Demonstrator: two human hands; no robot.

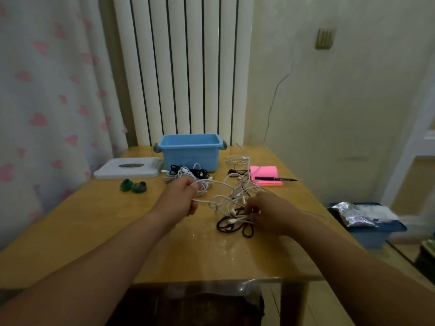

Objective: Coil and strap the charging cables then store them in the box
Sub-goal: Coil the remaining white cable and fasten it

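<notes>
Cables (231, 201) sit in 1 big tangle mid-tabletop (94, 231), too knotted to count. Left hand (181, 196) has its grip curled round a white strand, and right hand (268, 212) pinches into the knot. Nothing looks coiled or strapped yet, so I'd say barely started. 1 blue box (190, 151) waits behind, with 1 more loose pile (186, 172) right in front of it, plus 2 green rolls (139, 187), 1 pink pad (263, 171) and 1 pen (270, 178).

bare forearms (106, 255), bare left hand (180, 196), right hand (270, 214)
</notes>
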